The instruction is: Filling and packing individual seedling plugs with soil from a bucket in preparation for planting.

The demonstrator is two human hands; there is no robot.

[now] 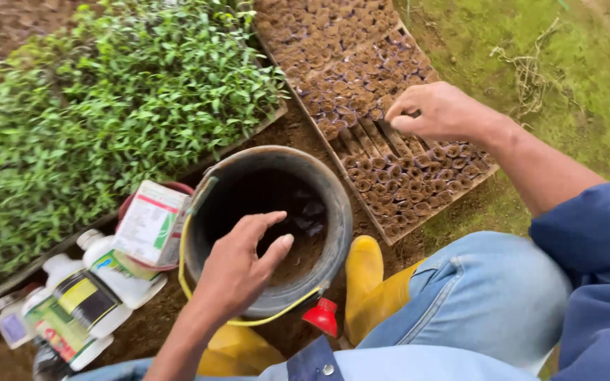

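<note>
Two bare hands over bare ground; left hand (238, 264) hovers above the dark bucket (333, 212), fingers loosely spread and slightly curled, holding nothing, palm down over the bucket's near-left rim; bucket holds dark soil, yellow wire handle (248, 321) hanging down its near side; right hand (435, 111) reaches across to the seedling tray (372, 204), fingertips pressed together in a pinch on a small soil-filled cup (390, 104) near the tray's middle; tray is packed with rows of small brown cups, a few bare slots just below the hand; tray lies tilted on the ground, its near corner just beside the bucket's right rim; bed of green seedlings (107, 106) fills the far-left ground, its edge close behind the bucket; white bottles (100, 282) and a small carton (148, 222) crowd the bucket's left side, carton touching the rim; red cap (321, 315) sits at the bucket's near edge; yellow boot (368, 282) stands just right of the bucket, touching it; blue jeans knee (488, 289) and blue sleeve (594, 240) at the near-right; mossy ground (566, 63) far right.
</note>
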